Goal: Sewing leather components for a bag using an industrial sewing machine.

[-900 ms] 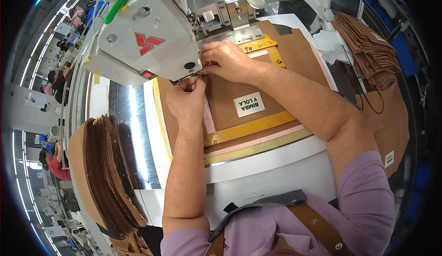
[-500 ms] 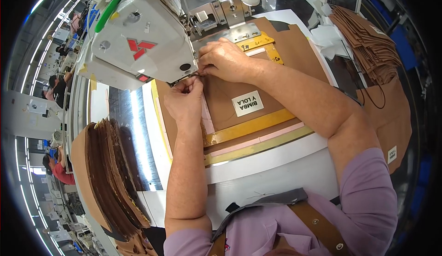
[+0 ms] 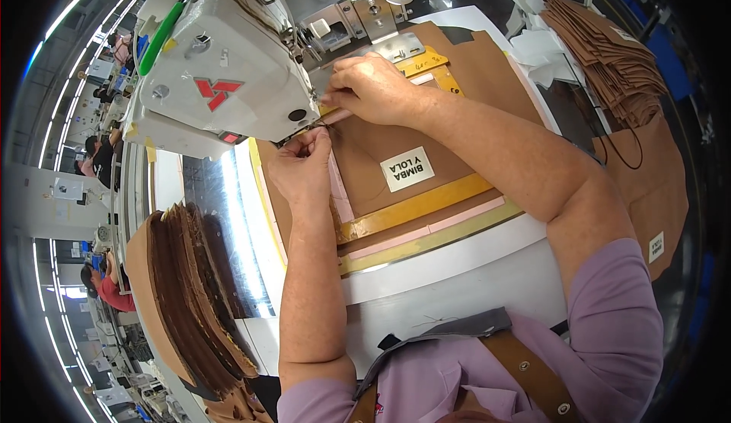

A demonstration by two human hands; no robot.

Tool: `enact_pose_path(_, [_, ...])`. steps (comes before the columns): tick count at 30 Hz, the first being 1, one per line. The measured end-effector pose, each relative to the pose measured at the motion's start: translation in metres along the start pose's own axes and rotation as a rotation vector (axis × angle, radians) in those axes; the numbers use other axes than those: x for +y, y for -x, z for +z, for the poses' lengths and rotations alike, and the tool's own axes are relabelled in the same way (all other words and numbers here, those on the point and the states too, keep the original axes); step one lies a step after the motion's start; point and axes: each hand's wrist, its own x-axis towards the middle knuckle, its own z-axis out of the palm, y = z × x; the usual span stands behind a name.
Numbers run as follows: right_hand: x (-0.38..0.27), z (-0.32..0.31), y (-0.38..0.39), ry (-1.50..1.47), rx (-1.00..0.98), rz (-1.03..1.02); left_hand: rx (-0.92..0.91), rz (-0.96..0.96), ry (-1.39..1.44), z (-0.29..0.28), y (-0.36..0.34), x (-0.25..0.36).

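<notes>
Nearest, at five o'clock from the centre of the view, a brown apron strap with metal studs (image 3: 525, 373) crosses the person's lilac shirt. A smooth pale worktable (image 3: 457, 286) comes next, at five. Over it, mid-view, a flat brown sheet-like panel (image 3: 365, 172) lies under both hands, bearing a white rectangular label with dark print (image 3: 406, 169); at the label's six o'clock runs a flat yellow strip (image 3: 415, 207). At eight stands a thick row of folded brown pieces (image 3: 179, 286).

The left hand (image 3: 301, 166), between nine and ten, has thumb and fingertips drawn narrow beneath the machine's tip. The right hand (image 3: 371, 92), at twelve, is curled, its fingertips close in beside that tip. Whether either grips anything, one cannot tell.

At ten looms a white boxy sewing-machine head (image 3: 221, 80). At two sits a fanned brown stack (image 3: 609, 57). Farthest, at eight, is a co-worker's red top (image 3: 114, 293).
</notes>
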Motion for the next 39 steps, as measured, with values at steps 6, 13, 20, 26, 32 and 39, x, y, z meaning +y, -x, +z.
enact_pose_path(6, [-0.002,0.001,0.005,0.044,0.033,-0.135,0.000,0.015,-0.023,0.002,0.000,-0.004])
enact_pose_path(13, [0.001,0.002,0.000,0.037,-0.171,-0.095,0.005,-0.008,-0.031,0.003,-0.003,-0.004])
enact_pose_path(20, [0.000,0.006,0.000,0.096,-0.086,-0.189,0.075,0.063,-0.214,0.001,-0.002,-0.013])
enact_pose_path(26, [-0.001,0.006,0.005,0.074,-0.078,-0.223,0.092,0.038,-0.271,0.003,0.008,0.006])
enact_pose_path(32, [-0.011,0.007,0.002,0.079,-0.033,-0.221,0.095,0.038,-0.271,-0.001,0.007,0.010])
enact_pose_path(39, [-0.007,-0.002,0.000,0.105,-0.020,-0.186,0.068,0.023,-0.339,0.002,0.002,0.009])
